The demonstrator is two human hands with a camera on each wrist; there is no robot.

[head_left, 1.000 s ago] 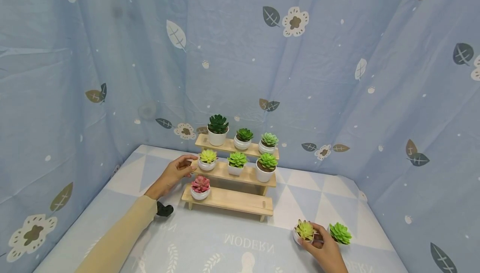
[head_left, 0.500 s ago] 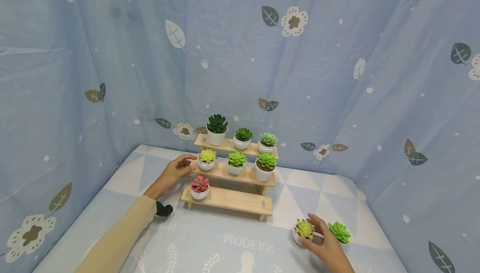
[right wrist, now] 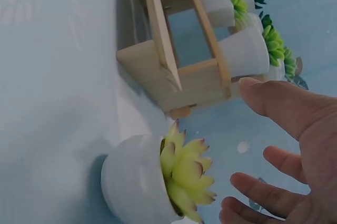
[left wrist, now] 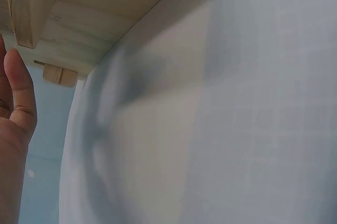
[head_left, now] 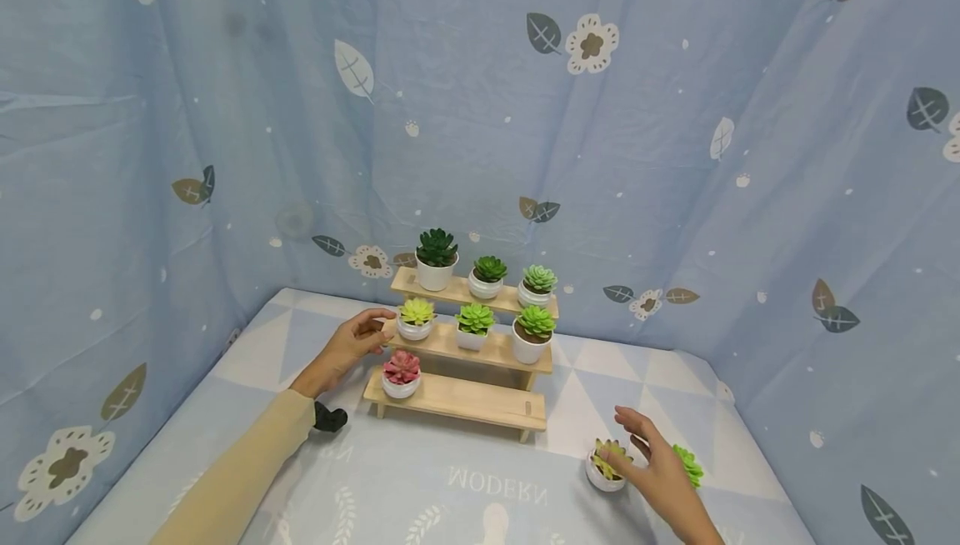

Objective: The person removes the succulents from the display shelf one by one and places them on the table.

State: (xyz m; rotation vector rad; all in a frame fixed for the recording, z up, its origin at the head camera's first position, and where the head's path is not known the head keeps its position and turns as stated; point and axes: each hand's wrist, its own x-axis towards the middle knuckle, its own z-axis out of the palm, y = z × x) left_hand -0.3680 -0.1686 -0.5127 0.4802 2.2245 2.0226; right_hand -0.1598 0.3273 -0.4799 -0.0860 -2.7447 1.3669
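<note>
My left hand (head_left: 352, 347) stays at the left end of the wooden tiered stand (head_left: 457, 395), its fingers loosely bent beside a yellow-green potted succulent (head_left: 416, 320). In the left wrist view, the thumb (left wrist: 20, 84) points up at the stand's wood; whether it touches cannot be told. At the right, my right hand (head_left: 663, 474) hovers with fingers spread near a red-tipped yellow-green potted succulent (right wrist: 142, 179). That white pot stands upright on the tablecloth, apart from the hand in the right wrist view. Behind this hand, a bright green succulent (head_left: 687, 463) is partly hidden.
Three succulents, one in a tall white pot (head_left: 437, 276), stand on the top tier. The middle tier holds three more, including a green one (head_left: 531, 335) at its right end. A red succulent (head_left: 401, 374) sits left on the bottom tier. A black object (head_left: 330, 418) lies near the left sleeve.
My right hand has let go of the red-tipped succulent's pot, opened its fingers and lifted up and to the right. The pot stays in place. My left hand has not moved.
</note>
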